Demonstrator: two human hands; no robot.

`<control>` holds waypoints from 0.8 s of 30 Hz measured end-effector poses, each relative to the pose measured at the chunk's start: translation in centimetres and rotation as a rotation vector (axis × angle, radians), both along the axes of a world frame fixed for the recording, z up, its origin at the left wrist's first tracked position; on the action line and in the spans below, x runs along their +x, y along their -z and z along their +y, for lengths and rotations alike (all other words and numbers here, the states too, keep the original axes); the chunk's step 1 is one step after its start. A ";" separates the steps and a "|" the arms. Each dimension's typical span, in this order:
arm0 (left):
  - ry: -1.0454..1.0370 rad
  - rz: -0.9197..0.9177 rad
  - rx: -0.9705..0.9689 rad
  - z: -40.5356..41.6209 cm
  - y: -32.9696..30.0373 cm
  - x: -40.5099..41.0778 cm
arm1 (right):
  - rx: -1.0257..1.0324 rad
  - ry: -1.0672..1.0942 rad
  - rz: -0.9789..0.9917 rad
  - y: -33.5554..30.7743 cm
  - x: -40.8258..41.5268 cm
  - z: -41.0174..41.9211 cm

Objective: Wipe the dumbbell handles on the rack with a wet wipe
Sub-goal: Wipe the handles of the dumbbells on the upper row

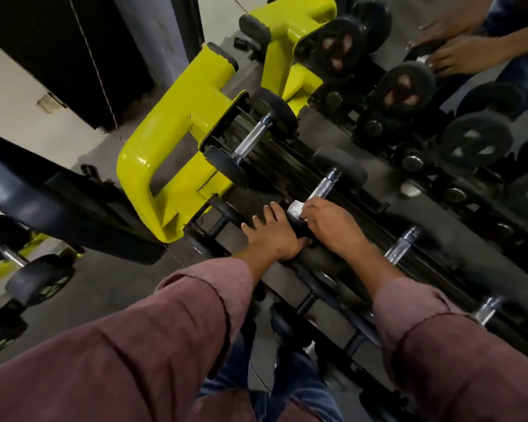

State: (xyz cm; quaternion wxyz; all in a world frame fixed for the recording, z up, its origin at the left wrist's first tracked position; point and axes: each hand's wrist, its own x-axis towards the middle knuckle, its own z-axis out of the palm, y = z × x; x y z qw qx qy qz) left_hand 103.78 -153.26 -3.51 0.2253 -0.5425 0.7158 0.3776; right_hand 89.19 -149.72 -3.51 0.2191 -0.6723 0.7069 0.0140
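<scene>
Here our right hand [326,222] pinches the white wipe [296,208] around a shiny dumbbell handle [323,188] on the rack [439,281]. Our left hand [273,236] lies flat on the dumbbell's black end.

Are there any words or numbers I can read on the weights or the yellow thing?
No text can be read anywhere.
Reddish marks on the dumbbell ends in the mirror: too blurred to read.
Pale marks on the other mirrored dumbbell ends: too blurred to read.
Yellow rack frame: no writing on it.
Wet wipe in the right hand: plain white.
</scene>
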 end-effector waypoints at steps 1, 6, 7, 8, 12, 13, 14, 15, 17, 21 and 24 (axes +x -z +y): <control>-0.009 -0.008 0.007 0.0 0.0 -0.1 | -0.009 -0.056 0.037 -0.2 -0.1 -0.3; -0.031 -0.039 0.043 -0.4 0.3 -0.4 | -0.078 -0.251 0.106 -0.5 -0.6 -1.0; -0.029 -0.040 0.049 -0.5 0.3 -0.4 | -0.078 -0.267 0.098 -0.5 -0.8 -1.1; -0.029 -0.038 0.054 -0.5 0.3 -0.4 | -0.075 -0.283 0.091 -0.5 -1.1 -1.1; -0.060 -0.030 0.052 -0.1 0.3 -0.4 | -0.044 -0.397 0.132 -0.9 -1.7 -2.0; -0.063 -0.035 0.051 -0.1 0.4 -0.4 | -0.035 -0.431 0.156 -1.2 -1.7 -2.3; -0.064 -0.041 0.049 -0.1 0.4 -0.4 | -0.026 -0.456 0.176 -1.3 -1.7 -2.6; -0.063 -0.047 0.043 -0.2 0.4 -0.5 | -0.013 -0.460 0.201 -1.6 -1.8 -3.0; -0.051 -0.056 0.021 -0.3 0.4 -0.5 | -0.002 -0.401 0.254 -2.2 -2.3 -3.9; -0.026 -0.074 -0.022 -0.1 0.4 -0.5 | -0.046 -0.214 0.296 -2.3 -4.0 -5.1; -0.033 -0.073 -0.028 0.0 0.3 -0.6 | -0.068 -0.219 0.292 -1.6 -3.9 -4.5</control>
